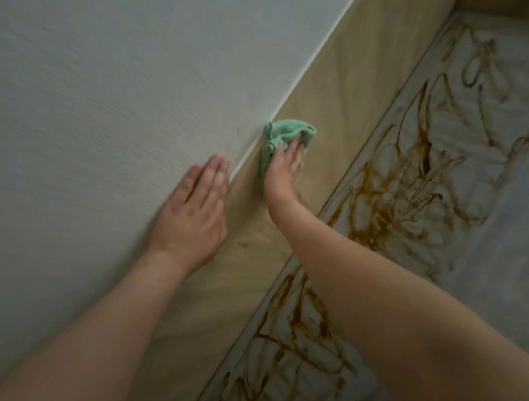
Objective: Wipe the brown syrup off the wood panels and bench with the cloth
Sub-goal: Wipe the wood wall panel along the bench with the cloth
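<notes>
Head view, single frame.

1. Left hand [191, 213]: laid flat, palm down, on the pale grey-white wall [108, 74]. Fingers [216, 173] straight and together, holding nothing. Their tips stop just short of the white trim strip [299, 82] that divides the wall from the wood.

2. Right hand [283, 167]: arm reaches in from the lower right. Fingers [297, 144] extended and flat, pressing on the cloth rather than curling round it.

3. Cloth [282, 131]: mint green and bunched. It lies under and beyond the right fingertips, against the wood panel. Its left edge touches the trim strip, and a fold trails down beside the thumb side of the hand.

4. Wood panel [341, 79]: a light tan band running diagonally, between the left fingertips and the bench. The stretch around the right fingers looks free of brown streaks. A few faint grey marks sit on it just beside the back of the left hand.

5. Bench [496, 204]: pale and creased-looking, on the far side of the right fingers, well apart from the left ones.

6. Brown syrup [385, 191]: looping lines and smears across the bench, thickest near the panel edge, just past the right wrist. More lies under the right forearm, toward the bottom of the frame. None of it touches the cloth.
</notes>
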Demonstrator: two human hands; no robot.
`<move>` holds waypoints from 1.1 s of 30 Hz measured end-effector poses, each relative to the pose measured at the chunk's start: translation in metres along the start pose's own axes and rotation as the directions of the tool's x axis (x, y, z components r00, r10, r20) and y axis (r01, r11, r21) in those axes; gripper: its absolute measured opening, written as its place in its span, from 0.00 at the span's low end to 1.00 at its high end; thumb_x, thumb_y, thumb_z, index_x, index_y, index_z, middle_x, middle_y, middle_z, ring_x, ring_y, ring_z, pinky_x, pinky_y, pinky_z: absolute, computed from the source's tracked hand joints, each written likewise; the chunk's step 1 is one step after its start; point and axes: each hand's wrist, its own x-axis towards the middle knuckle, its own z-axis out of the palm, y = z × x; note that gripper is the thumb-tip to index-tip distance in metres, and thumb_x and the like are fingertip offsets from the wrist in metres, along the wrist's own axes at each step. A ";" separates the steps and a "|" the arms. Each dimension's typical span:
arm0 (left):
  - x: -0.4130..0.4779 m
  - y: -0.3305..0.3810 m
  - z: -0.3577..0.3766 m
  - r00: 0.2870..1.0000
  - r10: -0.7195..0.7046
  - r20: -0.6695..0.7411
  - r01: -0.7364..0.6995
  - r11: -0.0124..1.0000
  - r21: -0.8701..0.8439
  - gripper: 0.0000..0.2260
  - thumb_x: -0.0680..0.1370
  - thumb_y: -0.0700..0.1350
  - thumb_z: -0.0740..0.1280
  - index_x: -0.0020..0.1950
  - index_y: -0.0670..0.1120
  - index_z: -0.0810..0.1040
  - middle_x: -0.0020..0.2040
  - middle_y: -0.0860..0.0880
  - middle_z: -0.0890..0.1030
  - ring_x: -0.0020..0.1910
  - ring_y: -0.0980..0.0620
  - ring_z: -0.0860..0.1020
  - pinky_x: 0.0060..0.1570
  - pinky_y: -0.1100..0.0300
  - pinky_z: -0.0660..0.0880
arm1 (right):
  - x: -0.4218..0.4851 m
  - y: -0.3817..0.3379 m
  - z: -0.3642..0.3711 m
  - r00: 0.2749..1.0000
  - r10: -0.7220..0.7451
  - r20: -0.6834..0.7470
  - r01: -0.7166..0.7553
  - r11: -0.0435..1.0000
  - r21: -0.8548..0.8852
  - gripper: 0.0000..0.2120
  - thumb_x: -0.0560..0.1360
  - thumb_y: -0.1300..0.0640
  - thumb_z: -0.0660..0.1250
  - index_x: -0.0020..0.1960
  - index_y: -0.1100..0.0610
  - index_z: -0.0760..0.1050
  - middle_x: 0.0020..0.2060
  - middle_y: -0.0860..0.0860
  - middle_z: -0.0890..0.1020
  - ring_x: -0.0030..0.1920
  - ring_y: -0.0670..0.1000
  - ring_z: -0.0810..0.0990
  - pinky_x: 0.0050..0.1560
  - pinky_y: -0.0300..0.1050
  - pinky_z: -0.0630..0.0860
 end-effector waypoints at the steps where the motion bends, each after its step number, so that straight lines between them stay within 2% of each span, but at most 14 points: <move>1: 0.000 0.000 0.005 1.000 0.006 -0.019 -0.005 0.999 0.038 0.33 0.84 0.53 0.45 0.81 0.32 0.42 0.82 0.32 0.40 0.82 0.35 0.39 0.78 0.40 0.31 | -0.001 0.023 0.009 0.998 0.039 -0.046 -0.040 0.999 -0.025 0.27 0.88 0.46 0.44 0.85 0.46 0.42 0.84 0.47 0.42 0.83 0.51 0.40 0.82 0.57 0.39; 4: 0.002 -0.001 0.015 0.996 0.053 -0.068 -0.043 0.989 0.139 0.33 0.85 0.55 0.43 0.82 0.33 0.41 0.81 0.30 0.40 0.81 0.31 0.41 0.77 0.36 0.31 | -0.011 0.111 0.025 0.935 0.321 -0.153 -0.315 0.947 0.060 0.27 0.88 0.44 0.43 0.84 0.43 0.41 0.84 0.48 0.45 0.84 0.54 0.44 0.82 0.57 0.41; 7: 0.005 0.001 0.019 0.995 0.079 -0.064 -0.065 0.978 0.198 0.34 0.84 0.55 0.40 0.82 0.33 0.40 0.81 0.29 0.39 0.81 0.29 0.41 0.75 0.33 0.32 | -0.034 0.183 0.042 0.759 0.639 -0.124 -0.617 0.767 0.177 0.27 0.87 0.42 0.40 0.85 0.46 0.43 0.84 0.50 0.46 0.84 0.55 0.46 0.82 0.57 0.44; 9: 0.005 0.002 0.019 0.995 0.081 -0.049 -0.069 0.974 0.216 0.34 0.84 0.55 0.40 0.81 0.32 0.40 0.81 0.30 0.39 0.80 0.28 0.41 0.74 0.31 0.32 | -0.053 0.188 0.057 0.711 0.697 -0.093 -0.671 0.712 0.209 0.28 0.87 0.41 0.39 0.85 0.46 0.42 0.84 0.50 0.47 0.84 0.55 0.46 0.82 0.59 0.45; 11: 0.003 0.002 0.020 0.994 0.083 -0.072 -0.066 0.975 0.213 0.34 0.84 0.55 0.40 0.81 0.32 0.40 0.81 0.30 0.39 0.80 0.28 0.41 0.74 0.31 0.32 | -0.071 0.163 0.070 0.833 0.545 -0.100 -0.524 0.833 0.175 0.27 0.87 0.41 0.41 0.84 0.44 0.41 0.84 0.49 0.44 0.83 0.55 0.43 0.82 0.60 0.41; 13: 0.004 0.002 0.023 0.991 0.085 -0.105 -0.061 0.975 0.212 0.34 0.84 0.55 0.39 0.81 0.31 0.40 0.81 0.31 0.40 0.80 0.27 0.41 0.74 0.30 0.34 | -0.077 0.130 0.073 0.969 0.219 -0.112 -0.210 0.973 0.091 0.28 0.87 0.41 0.43 0.84 0.42 0.40 0.84 0.47 0.42 0.83 0.51 0.39 0.81 0.57 0.38; 15: 0.004 0.003 0.023 0.989 0.081 -0.123 -0.052 0.975 0.218 0.34 0.84 0.55 0.40 0.81 0.31 0.40 0.82 0.31 0.40 0.80 0.27 0.41 0.74 0.31 0.35 | -0.060 0.121 0.066 0.979 -0.005 -0.202 0.000 1.000 -0.024 0.29 0.85 0.41 0.42 0.84 0.43 0.41 0.84 0.48 0.43 0.82 0.49 0.40 0.80 0.53 0.38; 16: 0.004 0.003 0.023 0.989 0.079 -0.127 -0.050 0.975 0.217 0.34 0.84 0.55 0.40 0.81 0.32 0.41 0.82 0.32 0.41 0.80 0.27 0.41 0.74 0.31 0.35 | -0.044 0.127 0.060 0.967 -0.007 -0.254 -0.006 0.999 -0.050 0.29 0.85 0.42 0.42 0.84 0.45 0.43 0.84 0.50 0.45 0.83 0.50 0.42 0.81 0.53 0.38; 18: 0.004 0.004 0.024 0.988 0.083 -0.129 -0.053 0.974 0.220 0.34 0.84 0.56 0.42 0.82 0.32 0.42 0.83 0.33 0.42 0.80 0.27 0.42 0.75 0.30 0.35 | -0.020 0.153 0.051 0.927 0.217 -0.305 -0.225 0.974 0.010 0.26 0.87 0.46 0.43 0.85 0.46 0.44 0.84 0.50 0.48 0.83 0.52 0.44 0.81 0.55 0.40; 19: 0.006 0.003 0.023 0.988 0.083 -0.131 -0.054 0.975 0.217 0.34 0.84 0.56 0.42 0.82 0.32 0.43 0.83 0.33 0.43 0.80 0.27 0.42 0.75 0.30 0.36 | -0.021 0.166 0.051 0.900 0.332 -0.283 -0.336 0.941 0.036 0.26 0.88 0.47 0.43 0.85 0.46 0.44 0.84 0.50 0.48 0.83 0.52 0.44 0.80 0.54 0.41; 21: 0.005 0.003 0.024 0.988 0.092 -0.126 -0.063 0.974 0.217 0.34 0.84 0.56 0.43 0.82 0.33 0.44 0.83 0.34 0.44 0.80 0.27 0.43 0.75 0.30 0.37 | -0.060 0.185 0.068 0.889 0.413 -0.200 -0.413 0.910 0.042 0.26 0.88 0.48 0.42 0.85 0.47 0.41 0.84 0.50 0.45 0.84 0.52 0.43 0.80 0.54 0.41; 25: 0.003 0.002 0.024 0.986 0.096 -0.133 -0.063 0.971 0.231 0.34 0.84 0.56 0.42 0.82 0.33 0.44 0.84 0.36 0.45 0.81 0.28 0.44 0.74 0.31 0.37 | -0.190 0.192 0.097 0.968 0.225 0.115 -0.210 0.969 -0.134 0.29 0.88 0.46 0.46 0.83 0.45 0.34 0.83 0.50 0.35 0.83 0.54 0.37 0.81 0.53 0.41; 29: 0.002 0.002 0.022 0.988 0.093 -0.126 -0.061 0.969 0.240 0.34 0.85 0.57 0.43 0.82 0.34 0.45 0.84 0.37 0.47 0.81 0.28 0.45 0.76 0.31 0.39 | -0.124 0.174 0.071 0.999 0.030 0.018 -0.026 0.983 -0.180 0.31 0.86 0.42 0.49 0.83 0.42 0.35 0.83 0.49 0.37 0.83 0.55 0.38 0.82 0.57 0.42; 33: 0.001 0.003 0.018 0.990 0.092 -0.108 -0.065 0.970 0.234 0.34 0.85 0.57 0.43 0.83 0.34 0.46 0.84 0.38 0.48 0.81 0.29 0.46 0.77 0.32 0.43 | -0.091 0.166 0.068 0.994 0.076 -0.084 -0.084 0.991 -0.101 0.30 0.86 0.40 0.49 0.84 0.41 0.40 0.84 0.49 0.42 0.83 0.56 0.42 0.82 0.59 0.45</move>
